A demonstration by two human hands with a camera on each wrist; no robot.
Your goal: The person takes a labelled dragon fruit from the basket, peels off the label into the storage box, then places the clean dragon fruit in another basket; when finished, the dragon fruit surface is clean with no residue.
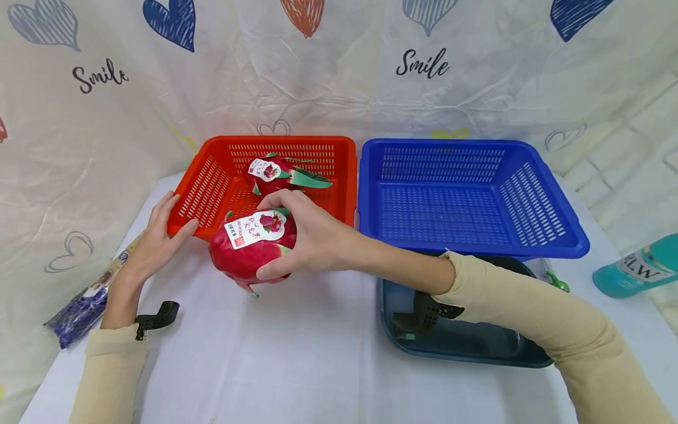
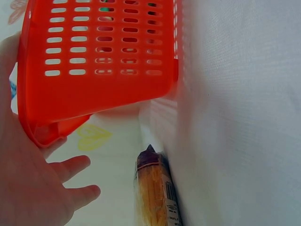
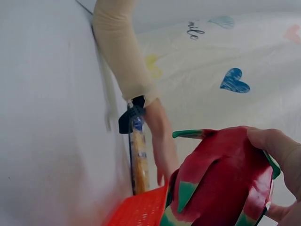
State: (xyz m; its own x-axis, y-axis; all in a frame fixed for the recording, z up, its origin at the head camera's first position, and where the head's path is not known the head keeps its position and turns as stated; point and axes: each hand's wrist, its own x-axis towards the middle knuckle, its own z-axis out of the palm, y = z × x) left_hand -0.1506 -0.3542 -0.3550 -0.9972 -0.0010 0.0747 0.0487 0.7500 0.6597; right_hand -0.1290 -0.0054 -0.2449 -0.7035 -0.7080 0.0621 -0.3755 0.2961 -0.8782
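My right hand (image 1: 309, 235) grips a red dragon fruit (image 1: 249, 250) with green-tipped scales and a white label. The fruit is in front of the red basket (image 1: 346, 206), overlapping its near rim in the head view. In the right wrist view the thumb and a finger hold the dragon fruit (image 3: 225, 179) from one side. A second labelled dragon fruit (image 1: 272, 174) lies inside the basket. My left hand (image 1: 153, 241) holds the basket's near left corner, thumb over the rim. In the left wrist view the left hand (image 2: 37, 183) has its lower fingers sticking out beyond the rim.
A blue basket (image 1: 439, 232) stands right of the red one. In front of it is a dark tray (image 1: 466, 347), partly under the right arm. A long clear-and-purple packet (image 1: 87, 306) lies by the left arm. A teal bottle (image 1: 635, 268) is at far right.
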